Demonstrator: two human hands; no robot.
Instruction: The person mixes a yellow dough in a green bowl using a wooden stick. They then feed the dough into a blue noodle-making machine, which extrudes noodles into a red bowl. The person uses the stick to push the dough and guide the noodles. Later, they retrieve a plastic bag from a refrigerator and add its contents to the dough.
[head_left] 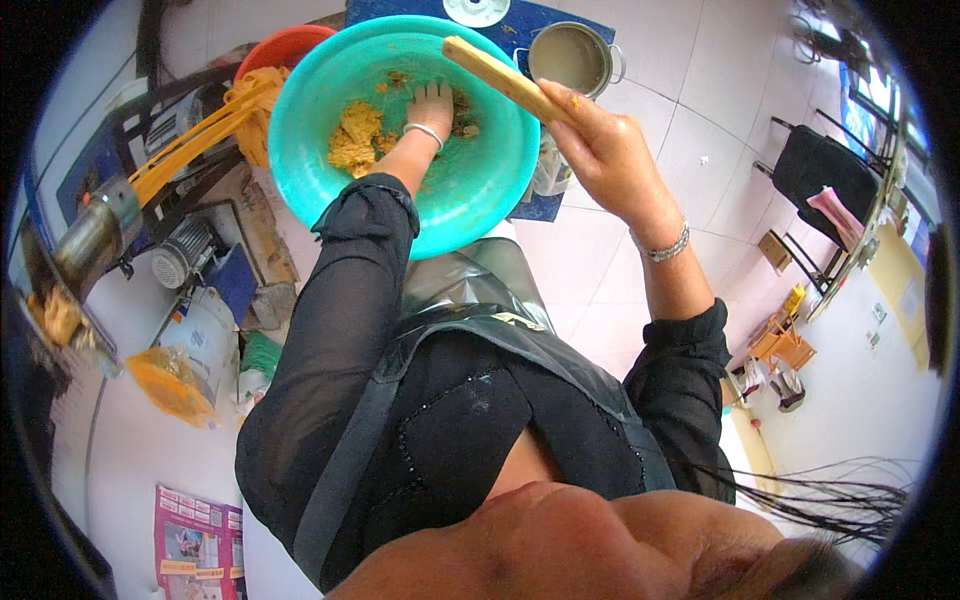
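A large turquoise basin [290, 170] stands before me, with crumbly yellow dough [355, 138] on its left side and brownish bits stuck around it. Down inside the basin is my left hand [430, 112], a white bangle on its wrist. Its fingers are stretched out against the basin's inner surface, to the right of the dough, and they appear to hold nothing. My right hand [605, 160] is closed around one end of a flat wooden stick [500, 78]. The stick's far end reaches over the basin's right part. A bit of yellow clings to my right thumb area.
Beyond the basin, a metal pot [571, 58] and a white disc [475, 8] rest on a blue surface [545, 207]. An orange-red basin [283, 48] is behind left. Yellow strands [190, 160] stretch from a metal machine barrel [98, 235]. A black chair [825, 180] stands right.
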